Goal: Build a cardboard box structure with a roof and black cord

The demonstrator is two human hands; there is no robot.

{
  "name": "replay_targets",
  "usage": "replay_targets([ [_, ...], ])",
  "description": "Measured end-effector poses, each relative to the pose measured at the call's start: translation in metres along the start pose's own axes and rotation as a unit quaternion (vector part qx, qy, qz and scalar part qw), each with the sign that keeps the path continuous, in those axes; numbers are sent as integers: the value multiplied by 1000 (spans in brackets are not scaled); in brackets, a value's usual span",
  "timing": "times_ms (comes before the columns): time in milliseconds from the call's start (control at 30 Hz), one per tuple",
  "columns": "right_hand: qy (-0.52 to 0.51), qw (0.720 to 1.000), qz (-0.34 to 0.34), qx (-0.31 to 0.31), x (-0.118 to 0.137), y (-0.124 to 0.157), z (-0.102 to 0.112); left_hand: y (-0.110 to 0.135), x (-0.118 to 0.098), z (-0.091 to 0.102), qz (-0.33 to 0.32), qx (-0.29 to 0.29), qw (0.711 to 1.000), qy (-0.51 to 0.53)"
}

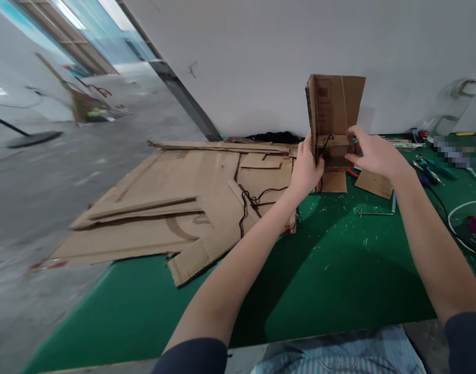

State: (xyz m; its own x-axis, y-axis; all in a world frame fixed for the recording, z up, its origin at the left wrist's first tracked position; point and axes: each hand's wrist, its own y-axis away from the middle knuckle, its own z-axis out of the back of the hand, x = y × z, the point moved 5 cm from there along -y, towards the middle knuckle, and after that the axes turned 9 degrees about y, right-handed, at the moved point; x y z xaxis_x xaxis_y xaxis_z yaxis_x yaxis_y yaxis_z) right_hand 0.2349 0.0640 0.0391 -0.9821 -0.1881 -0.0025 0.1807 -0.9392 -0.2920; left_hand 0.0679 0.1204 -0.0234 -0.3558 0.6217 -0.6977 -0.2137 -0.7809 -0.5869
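A folded cardboard structure (pixel 337 101) stands upright at the back of the green table, with a tall back panel and a left side wall. My left hand (pixel 306 169) is closed around the lower part of that left wall, thumb on the inner side. At the lower right edge is my right hand (pixel 372 153), its curved finger and thumb against the cardboard. A thin dark cord (pixel 327 145) shows inside the fold, between the hands. Below lies a small cardboard flap (pixel 333 183).
Large flat cardboard sheets (pixel 183 171) cover the table's left side, with a black cord (pixel 243 208) across them. A loose cardboard piece (pixel 374 184), a metal hex key (pixel 378 213) and pliers (pixel 428 169) lie right. A white wall stands behind the table (pixel 339 270).
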Motion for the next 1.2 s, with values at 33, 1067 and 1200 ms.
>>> replay_targets([
  [33, 7, 1000, 2, -9, 1, -1, -1, 0, 0, 0, -3, 0, 1000, 0],
  [1067, 24, 970, -40, -238, -1, -11, 27, 5, -11, 6, -15, -2, 1000, 16],
  [1200, 22, 969, -41, -242, -1, -15, 45, 5, -10, 5, -9, 5, 1000, -3],
])
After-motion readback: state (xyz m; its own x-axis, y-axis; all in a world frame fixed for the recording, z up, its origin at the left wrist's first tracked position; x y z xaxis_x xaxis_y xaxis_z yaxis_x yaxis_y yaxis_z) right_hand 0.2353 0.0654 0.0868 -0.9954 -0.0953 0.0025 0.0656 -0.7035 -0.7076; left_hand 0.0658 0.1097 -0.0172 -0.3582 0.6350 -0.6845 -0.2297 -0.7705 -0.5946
